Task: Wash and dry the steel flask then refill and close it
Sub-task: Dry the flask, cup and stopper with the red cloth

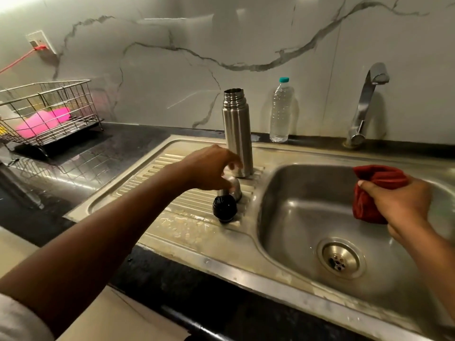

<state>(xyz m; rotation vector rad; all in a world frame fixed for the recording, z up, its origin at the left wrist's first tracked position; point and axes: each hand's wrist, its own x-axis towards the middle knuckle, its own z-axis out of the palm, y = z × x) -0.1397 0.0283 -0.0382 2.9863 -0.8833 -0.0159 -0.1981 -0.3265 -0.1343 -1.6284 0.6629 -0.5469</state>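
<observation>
The steel flask (237, 134) stands upright and uncapped on the ribbed drainboard (172, 217), left of the sink bowl. Just in front of it sits the steel cup lid (234, 188), dome up, and my left hand (211, 168) curls its fingers over the top of this lid. The black inner stopper (224, 208) lies on the drainboard right before the lid. Over the sink bowl (307, 217) my right hand (396, 203) grips a bunched red cloth (374, 190).
A clear plastic water bottle (280, 112) with a teal cap stands by the marble wall behind the sink. The tap (366, 102) rises at the back right. A wire dish rack (46, 114) holding pink items sits far left on the dark counter.
</observation>
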